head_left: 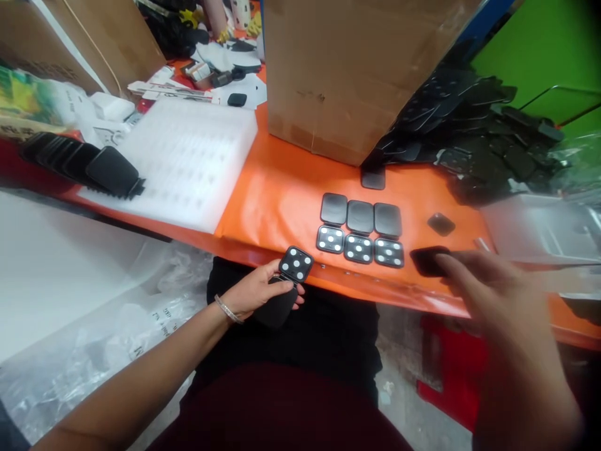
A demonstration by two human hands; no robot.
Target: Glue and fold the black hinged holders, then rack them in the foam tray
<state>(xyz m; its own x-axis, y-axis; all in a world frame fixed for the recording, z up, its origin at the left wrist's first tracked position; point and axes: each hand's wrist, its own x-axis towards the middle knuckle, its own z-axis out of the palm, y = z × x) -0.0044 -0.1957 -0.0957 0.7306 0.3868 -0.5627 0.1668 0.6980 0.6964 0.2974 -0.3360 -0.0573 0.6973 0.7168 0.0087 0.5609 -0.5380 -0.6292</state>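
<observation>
Between the thumb and fingers of my left hand (pixel 263 289) is a black hinged case (pixel 297 264), opened out. White round dots show on its upper half, and its plain half hangs below, partly covered by my fingers. My right hand (pixel 493 291), blurred, has its thumb and fingers on a black square plate (pixel 426 260) at the table's right front. Between the hands, three similar opened cases (pixel 359 248) lie side by side in a row, dotted halves toward me and plain black halves behind. A small black square piece (pixel 441 223) lies beyond my right hand.
An orange-covered table (pixel 282 181) spans the view. A large cardboard box (pixel 357 81) stands behind the row. At the right are a heap of black parts (pixel 511 138) and a clear plastic tray (pixel 539 228). A white foam block (pixel 188 156) and stacked black pieces (pixel 79 163) lie left.
</observation>
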